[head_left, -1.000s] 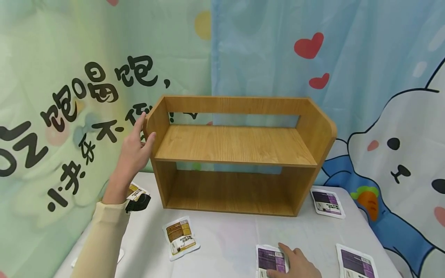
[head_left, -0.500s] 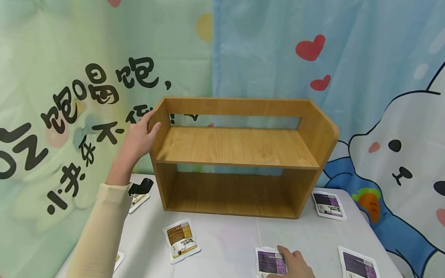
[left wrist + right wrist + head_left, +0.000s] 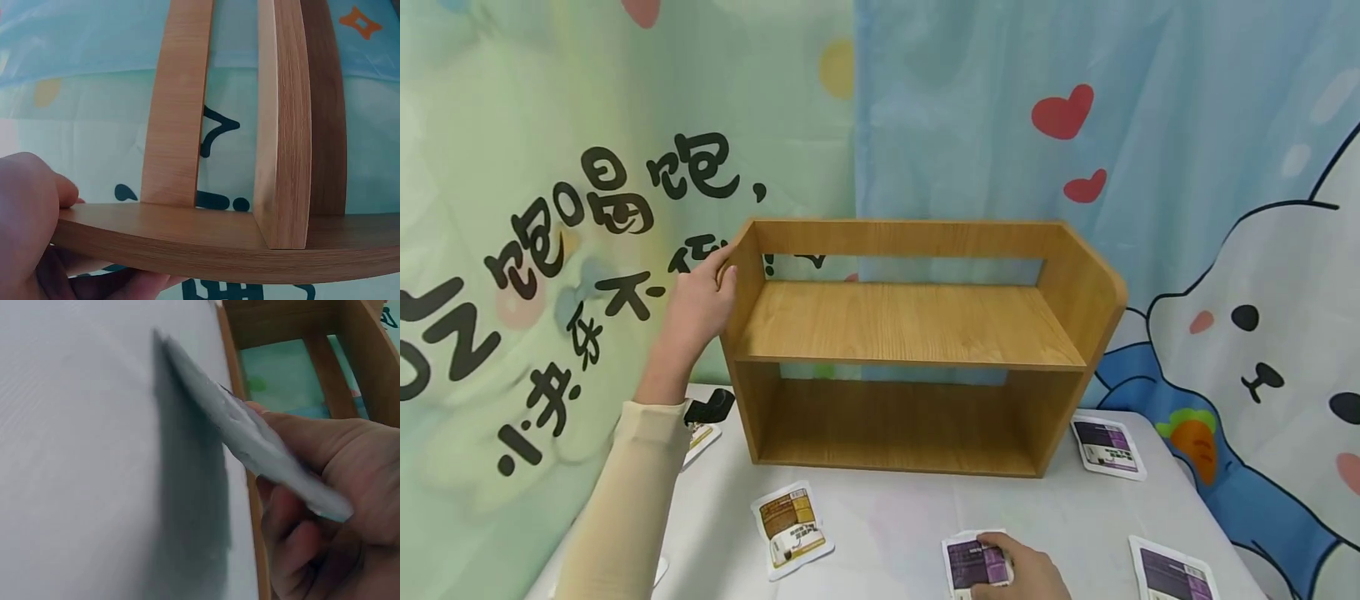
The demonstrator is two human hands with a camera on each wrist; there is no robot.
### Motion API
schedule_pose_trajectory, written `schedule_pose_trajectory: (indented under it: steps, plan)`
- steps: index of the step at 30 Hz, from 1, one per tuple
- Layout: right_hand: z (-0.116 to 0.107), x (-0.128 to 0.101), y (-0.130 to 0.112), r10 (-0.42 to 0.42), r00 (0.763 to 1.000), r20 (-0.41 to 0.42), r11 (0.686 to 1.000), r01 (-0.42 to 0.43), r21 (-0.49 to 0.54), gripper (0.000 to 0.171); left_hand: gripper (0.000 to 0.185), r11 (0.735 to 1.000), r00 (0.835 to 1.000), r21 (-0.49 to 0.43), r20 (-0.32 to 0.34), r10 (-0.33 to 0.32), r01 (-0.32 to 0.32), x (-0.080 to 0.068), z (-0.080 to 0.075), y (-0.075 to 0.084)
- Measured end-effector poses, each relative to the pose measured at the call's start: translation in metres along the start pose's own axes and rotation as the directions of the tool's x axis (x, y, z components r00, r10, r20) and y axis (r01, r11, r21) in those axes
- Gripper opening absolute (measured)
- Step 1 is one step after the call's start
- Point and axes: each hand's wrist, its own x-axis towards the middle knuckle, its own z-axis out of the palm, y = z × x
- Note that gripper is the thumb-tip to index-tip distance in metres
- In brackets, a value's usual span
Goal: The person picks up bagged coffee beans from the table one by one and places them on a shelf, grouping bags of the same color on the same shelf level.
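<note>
A two-tier wooden desktop shelf [image 3: 917,321] stands on the table. My left hand [image 3: 703,300] grips the upper front edge of its left side panel; in the left wrist view the thumb lies on the inner side of the panel [image 3: 156,228] and fingers show beyond its outer side. In front of the shelf, my right hand [image 3: 1026,573] pinches a flat purple-and-white food pouch [image 3: 964,567] by its right side. The right wrist view shows this pouch [image 3: 250,434] tilted, with its shadow beneath on the white cloth.
A yellow-and-white pouch [image 3: 792,529] lies before the shelf's left part. Two more purple pouches lie to the right, one far [image 3: 1107,448] and one near [image 3: 1172,571]. Another yellow pouch [image 3: 702,437] is partly hidden behind the left wrist. Printed curtains [image 3: 955,108] hang behind.
My left hand has gone from reaching beside the shelf's left panel to gripping it. My right hand has shifted slightly left with the purple pouch, which now sits more tilted.
</note>
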Motion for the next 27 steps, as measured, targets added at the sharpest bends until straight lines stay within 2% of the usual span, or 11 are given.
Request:
schedule_pose_trajectory:
  steps: [5,9,16,23,27]
  plan:
    - [-0.011,-0.006,-0.021,-0.071,0.994,-0.088,0.992,0.08,0.097,0.068,0.047,1.0,0.999,0.003,-0.037,0.013,-0.013,0.0,-0.001,0.002]
    - [-0.022,-0.014,-0.044,-0.126,0.982,-0.143,0.983,0.142,0.112,0.067,0.047,1.0,1.0,0.02,-0.023,0.019,-0.018,0.0,0.002,0.003]
    - [-0.045,-0.016,-0.09,-0.29,0.918,-0.27,0.942,0.323,0.086,0.063,0.046,1.0,0.999,0.025,-0.048,0.02,-0.018,-0.003,0.007,0.001]
    - [-0.063,-0.003,-0.124,-0.347,0.876,-0.336,0.907,0.405,0.118,0.061,0.046,0.999,0.999,0.04,-0.05,0.013,-0.011,-0.005,0.006,-0.001]
    - [-0.074,0.0,-0.143,-0.404,0.844,-0.353,0.865,0.478,0.154,0.06,0.046,0.999,0.998,0.044,-0.059,0.019,-0.017,-0.004,0.007,0.0]
